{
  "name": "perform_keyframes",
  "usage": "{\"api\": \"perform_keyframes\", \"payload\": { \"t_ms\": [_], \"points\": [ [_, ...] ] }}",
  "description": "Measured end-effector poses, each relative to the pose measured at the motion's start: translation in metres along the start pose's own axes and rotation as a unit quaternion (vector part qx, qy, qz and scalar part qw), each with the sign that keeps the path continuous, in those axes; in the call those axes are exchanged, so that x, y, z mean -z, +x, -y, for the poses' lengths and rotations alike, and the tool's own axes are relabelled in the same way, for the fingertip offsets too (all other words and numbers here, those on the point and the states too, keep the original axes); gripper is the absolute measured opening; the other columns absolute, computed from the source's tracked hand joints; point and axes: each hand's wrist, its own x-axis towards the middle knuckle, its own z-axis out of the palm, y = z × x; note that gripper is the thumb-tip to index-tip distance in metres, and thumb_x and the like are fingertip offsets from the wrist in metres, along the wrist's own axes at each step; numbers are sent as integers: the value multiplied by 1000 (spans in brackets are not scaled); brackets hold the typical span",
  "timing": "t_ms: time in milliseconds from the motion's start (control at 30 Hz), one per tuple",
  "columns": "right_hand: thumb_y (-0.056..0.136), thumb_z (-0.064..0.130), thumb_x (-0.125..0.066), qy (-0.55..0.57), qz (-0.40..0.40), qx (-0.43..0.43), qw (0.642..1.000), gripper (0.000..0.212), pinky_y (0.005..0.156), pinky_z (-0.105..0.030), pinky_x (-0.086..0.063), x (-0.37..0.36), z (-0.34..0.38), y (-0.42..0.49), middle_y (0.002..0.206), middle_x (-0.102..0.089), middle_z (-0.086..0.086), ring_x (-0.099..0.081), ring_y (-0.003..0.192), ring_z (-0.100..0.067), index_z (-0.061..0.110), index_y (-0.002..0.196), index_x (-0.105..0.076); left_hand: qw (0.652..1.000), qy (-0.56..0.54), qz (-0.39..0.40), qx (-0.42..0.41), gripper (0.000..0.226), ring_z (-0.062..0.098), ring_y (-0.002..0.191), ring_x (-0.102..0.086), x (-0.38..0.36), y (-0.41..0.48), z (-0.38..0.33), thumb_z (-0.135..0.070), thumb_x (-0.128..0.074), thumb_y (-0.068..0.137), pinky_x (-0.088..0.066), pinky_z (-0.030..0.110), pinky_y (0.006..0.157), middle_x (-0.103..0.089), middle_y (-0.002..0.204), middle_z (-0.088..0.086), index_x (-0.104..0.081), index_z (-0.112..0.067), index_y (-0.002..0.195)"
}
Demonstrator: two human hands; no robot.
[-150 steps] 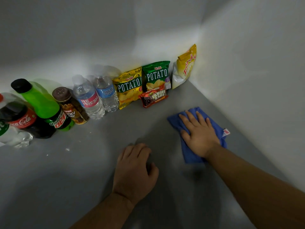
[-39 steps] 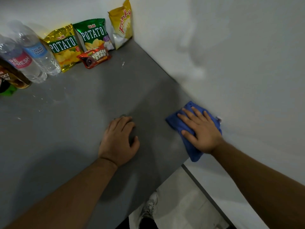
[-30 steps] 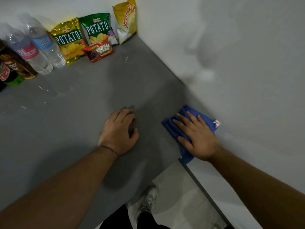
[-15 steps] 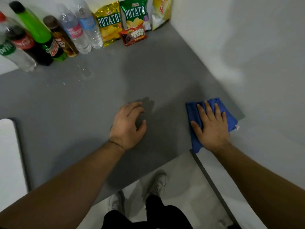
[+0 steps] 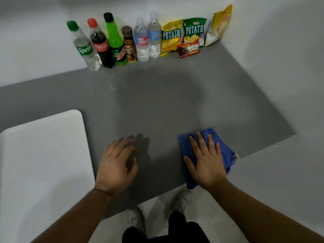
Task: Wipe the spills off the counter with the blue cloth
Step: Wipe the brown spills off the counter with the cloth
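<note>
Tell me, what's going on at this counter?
A person is wiping a grey counter with a blue cloth. The right hand presses flat on the cloth at the counter's front edge, fingers spread. The left hand rests on the bare counter beside it and holds nothing. A row of drink bottles and snack bags stands along the back wall, well away from the cloth.

Blk trousers [image 5: 185, 230], pale sneakers [image 5: 183, 201], thin band [image 5: 103, 191] L wrist.
</note>
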Motion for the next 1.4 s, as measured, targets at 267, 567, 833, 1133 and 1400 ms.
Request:
{"api": "perform_keyframes", "payload": {
  "t_ms": [267, 567, 833, 1133, 1400],
  "points": [
    [99, 74, -9, -24, 12, 25, 999, 76, 126, -56, 6, -18, 106, -19, 173, 5, 1, 16, 157, -32, 34, 164, -1, 999, 15, 9, 27, 36, 30, 134, -52, 33, -43, 53, -33, -59, 91, -45, 52, 115, -62, 142, 3, -67, -20, 124],
    [98, 72, -14, 2, 43, 77, 996, 77, 123, -60, 10, -37, 210, -25, 173, 6, -2, 23, 155, -35, 34, 163, 2, 1000, 17, 18, 10, 32, 25, 132, -51, 40, -71, 63, -28, -63, 92, -43, 46, 116, -62, 141, 1, -67, -20, 122],
    [110, 20, -37, 309, 92, 95, 942, 51, 130, -43, -3, -7, 197, -8, 170, -15, 10, -5, 158, -13, 29, 160, -28, 996, -53, -73, -3, 39, 32, 138, -56, 13, -76, -3, -4, -57, 95, -44, 45, 119, -60, 145, 17, -64, -2, 134],
    [105, 8, -50, 386, 16, 119, 915, 33, 107, -36, -49, 34, 118, 15, 133, -66, 4, -61, 122, -11, 18, 133, -64, 979, 124, 91, 135, 79, 40, 160, -10, -54, -47, -31, -70, -33, 100, -8, 68, 123, -10, 175, 6, -17, -30, 166],
    [98, 15, -61, 178, -27, 107, 978, 35, 110, -38, -44, 51, 88, 88, 141, -60, -5, -55, 130, -24, 16, 133, -65, 973, 150, 95, 146, 80, 35, 160, 15, -54, 1, -3, -81, -13, 95, 13, 64, 124, 12, 175, -2, 10, -44, 162]
  ]
}}
